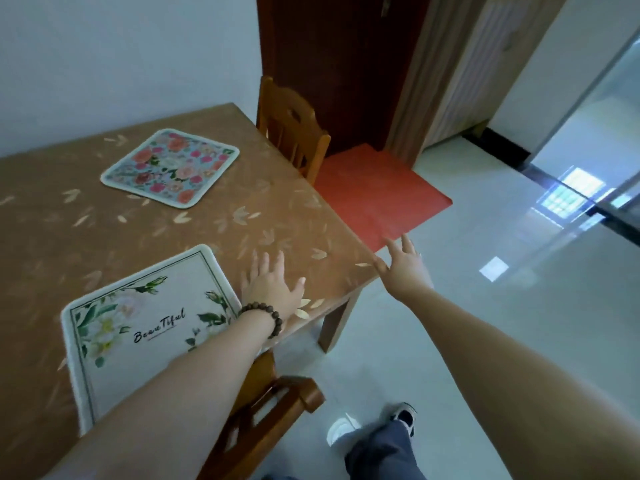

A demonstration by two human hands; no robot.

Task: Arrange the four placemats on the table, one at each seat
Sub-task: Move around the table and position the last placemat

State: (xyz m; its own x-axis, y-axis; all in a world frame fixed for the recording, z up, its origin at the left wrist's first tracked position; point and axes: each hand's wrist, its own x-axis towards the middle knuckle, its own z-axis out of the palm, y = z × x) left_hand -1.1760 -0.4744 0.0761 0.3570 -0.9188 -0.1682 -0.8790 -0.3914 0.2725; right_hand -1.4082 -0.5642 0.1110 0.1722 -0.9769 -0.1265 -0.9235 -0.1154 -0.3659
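Two placemats lie flat on the surface, both hands empty.

The white placemat [145,327] sits at the near seat, the floral placemat [171,168] at the far one; both look thin, soft and light, best pinched at a corner or edge. The left hand [272,285] rests spread just beside the white one; the right hand [403,268] hovers spread off the surface [52,237] corner. Chairs [294,129] stand at both seats.

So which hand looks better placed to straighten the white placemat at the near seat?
Probably the left hand: it is open over the table right beside the white placemat. The right hand is past the table corner.
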